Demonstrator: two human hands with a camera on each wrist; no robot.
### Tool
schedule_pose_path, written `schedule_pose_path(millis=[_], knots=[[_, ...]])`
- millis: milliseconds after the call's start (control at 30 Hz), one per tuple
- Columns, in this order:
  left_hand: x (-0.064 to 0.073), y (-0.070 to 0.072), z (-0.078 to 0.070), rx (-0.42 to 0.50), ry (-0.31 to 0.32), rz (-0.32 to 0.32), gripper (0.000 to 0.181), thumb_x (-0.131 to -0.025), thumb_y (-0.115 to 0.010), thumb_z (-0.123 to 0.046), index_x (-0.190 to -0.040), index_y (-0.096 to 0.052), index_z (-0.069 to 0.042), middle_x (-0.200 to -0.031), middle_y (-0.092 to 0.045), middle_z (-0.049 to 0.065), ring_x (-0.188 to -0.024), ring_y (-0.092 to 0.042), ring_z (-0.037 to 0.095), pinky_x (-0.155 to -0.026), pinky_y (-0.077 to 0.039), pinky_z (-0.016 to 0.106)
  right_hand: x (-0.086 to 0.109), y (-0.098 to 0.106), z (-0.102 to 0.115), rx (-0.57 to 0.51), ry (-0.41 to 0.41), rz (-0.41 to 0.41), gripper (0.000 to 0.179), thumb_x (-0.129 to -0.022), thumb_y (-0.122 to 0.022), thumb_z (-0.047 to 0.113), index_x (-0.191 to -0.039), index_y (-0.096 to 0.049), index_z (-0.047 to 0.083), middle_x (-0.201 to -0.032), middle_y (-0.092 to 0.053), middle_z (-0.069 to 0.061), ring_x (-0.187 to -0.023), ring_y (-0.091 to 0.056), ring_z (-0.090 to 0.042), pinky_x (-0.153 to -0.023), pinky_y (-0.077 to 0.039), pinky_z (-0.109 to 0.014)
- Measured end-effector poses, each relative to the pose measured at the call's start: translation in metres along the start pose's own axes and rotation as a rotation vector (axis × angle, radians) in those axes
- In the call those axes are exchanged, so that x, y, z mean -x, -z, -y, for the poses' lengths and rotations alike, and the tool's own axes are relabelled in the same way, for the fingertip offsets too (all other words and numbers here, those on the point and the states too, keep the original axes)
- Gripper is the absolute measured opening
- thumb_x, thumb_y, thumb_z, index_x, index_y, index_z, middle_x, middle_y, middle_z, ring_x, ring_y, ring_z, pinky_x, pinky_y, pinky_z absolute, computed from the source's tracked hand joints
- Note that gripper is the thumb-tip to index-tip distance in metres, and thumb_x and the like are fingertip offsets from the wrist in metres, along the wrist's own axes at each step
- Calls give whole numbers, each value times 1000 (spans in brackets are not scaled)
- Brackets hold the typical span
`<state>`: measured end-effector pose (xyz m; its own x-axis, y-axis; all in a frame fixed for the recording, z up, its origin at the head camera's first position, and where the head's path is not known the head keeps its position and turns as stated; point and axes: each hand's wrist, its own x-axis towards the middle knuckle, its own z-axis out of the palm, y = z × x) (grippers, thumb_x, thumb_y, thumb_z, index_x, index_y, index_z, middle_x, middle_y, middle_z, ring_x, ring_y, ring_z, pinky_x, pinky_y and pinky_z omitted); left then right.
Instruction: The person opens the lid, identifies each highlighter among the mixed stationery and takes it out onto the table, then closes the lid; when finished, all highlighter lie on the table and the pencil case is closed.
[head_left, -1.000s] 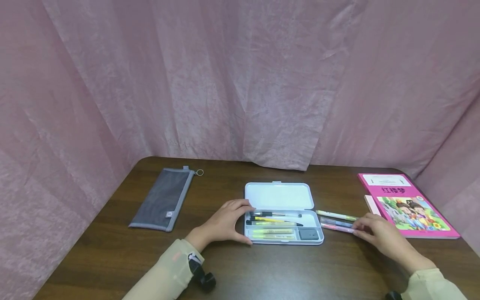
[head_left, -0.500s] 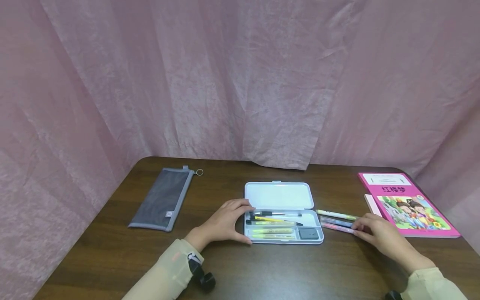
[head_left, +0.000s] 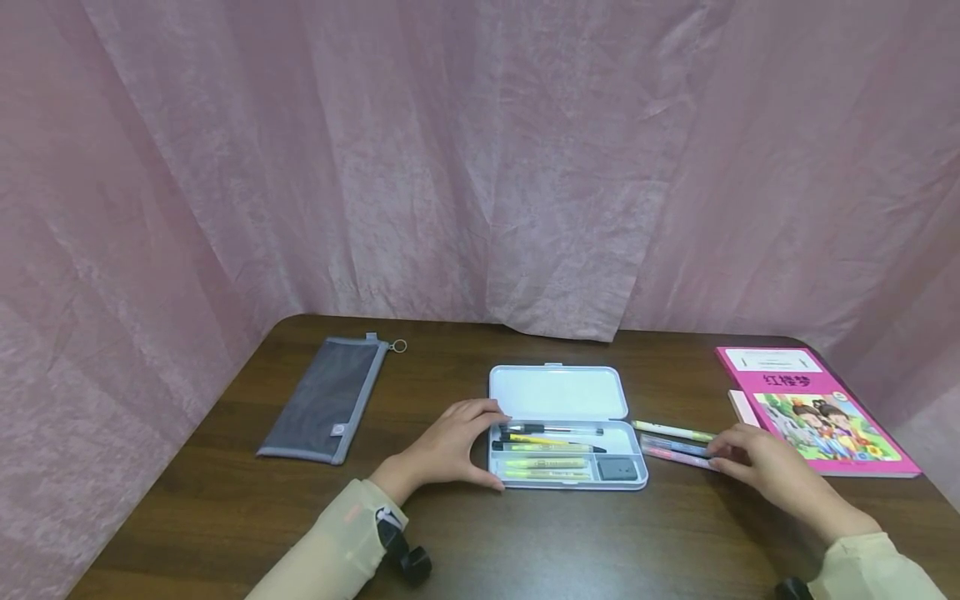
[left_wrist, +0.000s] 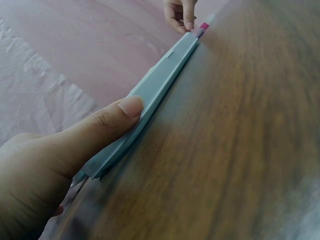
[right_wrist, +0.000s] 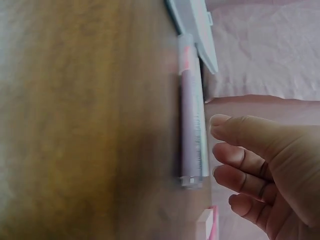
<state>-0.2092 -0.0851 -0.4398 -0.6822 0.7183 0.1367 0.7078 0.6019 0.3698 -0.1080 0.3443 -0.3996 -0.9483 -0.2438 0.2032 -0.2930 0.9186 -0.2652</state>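
We saw the left hand (head_left: 453, 442) at nine o'clock of the open pencil case (head_left: 558, 392), thumb and fingers spread wide, gripping that end between them. The right hand (head_left: 765, 467) hung toward three o'clock, fingers loosely bent, just beside the outer ends of a green-white pen (head_left: 673, 431), a blue pen (head_left: 675, 446) and a pink pen (head_left: 678, 457). These lay on the table (head_left: 570, 550) at the case's three o'clock. From the left wrist we saw the thumb's full length against the front wall; from the right wrist, a clear pen end that the hand covered in the head view, with fingertips apart from it.
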Motion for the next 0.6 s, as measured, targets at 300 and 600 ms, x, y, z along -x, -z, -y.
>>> schedule_pose_path(millis=[300, 600], knots=[[0, 0, 0, 3, 13, 9, 88, -65, -74, -69, -139, -49, -26, -146, -43, -2, -138, -37, 19, -116, -31, 44, -12, 16, 7, -10, 69, -49, 13, -76, -78, 10, -85, -70, 15, -73, -55, 16, -68, -41, 9, -57, -43, -20], [0, 0, 0, 0, 5, 8, 88, -65, -74, -69, -139, -49, -26, -145, -44, -2, -138, -37, 18, -116, -30, 44, -28, 33, 24, -31, 45, 11, 10, -80, -77, 16, -88, -71, 16, -77, -56, 13, -70, -45, 6, -60, -47, -20]])
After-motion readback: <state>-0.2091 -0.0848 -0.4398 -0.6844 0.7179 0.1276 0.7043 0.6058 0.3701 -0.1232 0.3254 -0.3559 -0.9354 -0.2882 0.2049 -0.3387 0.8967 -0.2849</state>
